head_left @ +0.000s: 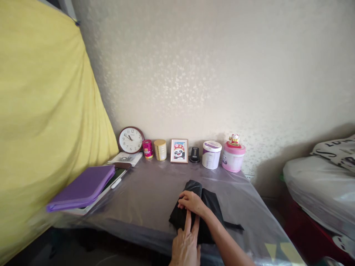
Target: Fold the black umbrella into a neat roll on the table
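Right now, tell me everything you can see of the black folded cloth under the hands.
The black folded cloth is a matte, soft-looking dark fabric, doubled into a rough, creased bundle, with a narrow black strap trailing out to the right. It lies flat on clear plastic sheeting, toward the near edge. The right hand rests across its top, and the left hand presses its near part with two extended fingers. The hands hide much of its outline.

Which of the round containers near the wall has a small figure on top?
The pink canister at the right end of the row: a cat figurine stands on its lid. The white tin, gold tin and red tin have nothing on top.
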Available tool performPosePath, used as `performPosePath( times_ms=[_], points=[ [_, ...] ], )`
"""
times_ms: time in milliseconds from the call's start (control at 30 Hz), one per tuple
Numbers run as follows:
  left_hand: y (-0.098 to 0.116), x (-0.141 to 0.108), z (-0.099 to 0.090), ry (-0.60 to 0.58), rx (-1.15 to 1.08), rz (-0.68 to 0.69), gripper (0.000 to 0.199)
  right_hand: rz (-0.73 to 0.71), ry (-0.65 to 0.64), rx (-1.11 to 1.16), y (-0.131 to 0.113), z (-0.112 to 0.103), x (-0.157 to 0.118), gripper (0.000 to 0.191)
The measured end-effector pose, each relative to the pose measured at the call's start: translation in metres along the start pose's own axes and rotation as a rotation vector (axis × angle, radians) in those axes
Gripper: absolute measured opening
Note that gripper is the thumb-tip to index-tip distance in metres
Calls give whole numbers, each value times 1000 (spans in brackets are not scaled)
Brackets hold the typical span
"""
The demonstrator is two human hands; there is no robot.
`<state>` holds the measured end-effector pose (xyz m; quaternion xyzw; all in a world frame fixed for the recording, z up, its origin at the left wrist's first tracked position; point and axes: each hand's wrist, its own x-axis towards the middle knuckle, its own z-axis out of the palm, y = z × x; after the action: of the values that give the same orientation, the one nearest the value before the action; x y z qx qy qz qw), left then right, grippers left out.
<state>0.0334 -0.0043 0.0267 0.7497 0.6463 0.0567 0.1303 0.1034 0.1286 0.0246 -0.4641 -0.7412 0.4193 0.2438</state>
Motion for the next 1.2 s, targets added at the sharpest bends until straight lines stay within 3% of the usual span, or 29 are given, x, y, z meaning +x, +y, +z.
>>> performPosePath(
  times_ms=[133,333,433,567,967,1100,1200],
  points=[
    [-3,6,5,-67,-11,-54,82,-56,-20,-116,-10,-1,-10,19],
    [-5,7,2,-144,-67,-80,67,-469,22,-263,-19,-2,-54,25],
    [-3,5,-4,-170,-94,-97,66,-559,72,-305,-12,-5,-70,31],
    [2,7,-7,-167,-155,-130,75,-489,91,-373,4,-10,-63,35],
    [-3,20,20,-183,-158,-203,83,-435,152,-478,38,-44,21,31],
    [-2,20,16,-190,-162,-225,86,-264,149,-485,44,-49,42,30],
    [1,18,13,-184,-163,-250,88,-133,228,-468,45,-53,50,28]
  ],
)
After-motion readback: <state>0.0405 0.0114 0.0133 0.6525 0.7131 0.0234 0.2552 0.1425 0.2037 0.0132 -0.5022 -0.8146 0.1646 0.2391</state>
